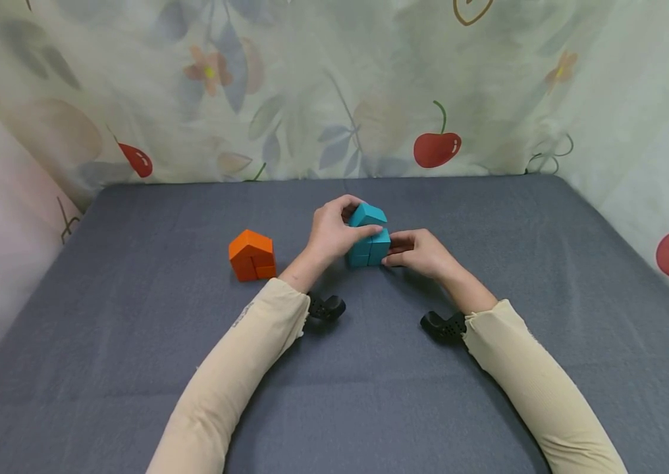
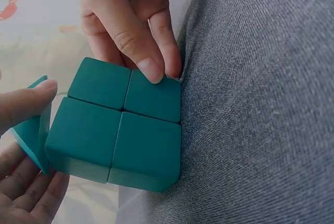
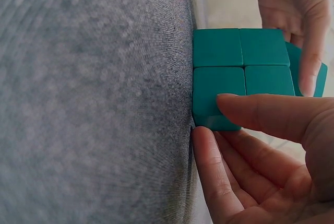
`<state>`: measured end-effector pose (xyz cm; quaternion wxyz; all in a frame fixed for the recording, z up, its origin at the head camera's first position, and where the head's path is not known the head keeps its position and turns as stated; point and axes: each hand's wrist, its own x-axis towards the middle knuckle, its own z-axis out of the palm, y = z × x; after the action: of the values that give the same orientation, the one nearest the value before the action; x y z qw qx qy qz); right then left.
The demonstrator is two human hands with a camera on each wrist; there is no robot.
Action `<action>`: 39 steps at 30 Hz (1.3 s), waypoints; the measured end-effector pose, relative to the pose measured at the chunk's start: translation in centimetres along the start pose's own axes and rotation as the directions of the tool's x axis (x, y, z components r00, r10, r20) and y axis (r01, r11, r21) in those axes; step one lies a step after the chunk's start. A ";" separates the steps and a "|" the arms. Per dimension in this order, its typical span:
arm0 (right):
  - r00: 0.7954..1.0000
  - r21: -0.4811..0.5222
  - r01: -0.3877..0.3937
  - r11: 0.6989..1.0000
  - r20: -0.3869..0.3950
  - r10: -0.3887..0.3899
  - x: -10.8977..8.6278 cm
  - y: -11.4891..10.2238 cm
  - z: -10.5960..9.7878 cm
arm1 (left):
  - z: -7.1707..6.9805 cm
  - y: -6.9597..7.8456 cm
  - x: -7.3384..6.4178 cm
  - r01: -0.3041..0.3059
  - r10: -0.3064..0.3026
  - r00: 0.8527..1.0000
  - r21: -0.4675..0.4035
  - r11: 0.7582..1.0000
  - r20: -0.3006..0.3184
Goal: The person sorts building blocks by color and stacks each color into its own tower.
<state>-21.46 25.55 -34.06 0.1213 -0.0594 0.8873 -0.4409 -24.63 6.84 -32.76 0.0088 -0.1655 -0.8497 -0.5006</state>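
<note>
Four-sided teal blocks [image 1: 368, 253] stand on the table as a two-by-two stack, their front faces lined up. Just above the stack, my left hand [image 1: 332, 227] pinches a teal triangular block [image 1: 368, 214] between thumb and fingers. In the left wrist view this triangular block [image 2: 32, 135] sits slightly tilted beside the upper blocks; whether it touches them I cannot tell. My right hand [image 1: 426, 253] grips the stack's right side low down. In the right wrist view its thumb lies on the front of the lower right block [image 3: 218, 84], its fingers at the side.
To the left of the stack stands an orange house-shaped set of blocks [image 1: 251, 257] with a peaked top. Dark grey cloth [image 1: 364, 395] covers the table. A patterned curtain [image 1: 311, 99] hangs behind it. Black wrist devices [image 1: 326, 308] sit under both forearms.
</note>
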 end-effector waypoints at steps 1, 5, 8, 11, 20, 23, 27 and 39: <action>1.000 -0.001 0.000 1.000 0.001 0.000 0.0 0.0 0.0 | 0.0 0.0 -0.1 -0.004 0.004 1.000 0.006 1.000 0.008; 1.000 0.001 0.000 1.000 0.004 0.000 0.0 0.1 0.0 | -0.1 0.1 -0.2 -0.021 0.020 0.999 0.029 0.999 0.037; 1.000 0.014 -0.008 1.000 0.006 0.008 0.0 0.1 0.0 | -0.1 0.1 -0.3 -0.036 0.034 0.998 0.036 0.999 0.058; 1.000 0.018 -0.013 1.000 0.007 0.012 -0.1 0.0 0.0 | -0.1 0.1 -0.4 -0.053 0.048 0.996 0.053 0.997 0.081; 1.000 0.022 -0.028 0.999 -0.001 0.028 0.0 -0.1 0.0 | -0.1 0.1 -0.6 -0.105 0.089 0.987 0.111 0.988 0.136; 1.000 0.018 -0.024 1.000 -0.002 0.024 0.1 0.0 0.0 | -0.1 0.1 -0.6 -0.118 0.100 0.985 0.123 0.985 0.143; 1.000 0.023 -0.022 1.000 0.001 0.022 0.1 0.1 0.0 | -0.1 0.1 -0.7 -0.128 0.106 0.982 0.136 0.982 0.153; 0.999 0.033 -0.034 0.999 0.007 0.034 0.1 -0.1 0.0 | -0.1 0.0 -0.6 -0.141 0.116 0.979 0.145 0.979 0.166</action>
<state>-21.55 25.47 -34.03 0.1328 -0.0437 0.8803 -0.4534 -24.03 6.61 -32.86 -0.0126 -0.2576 -0.8718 -0.4164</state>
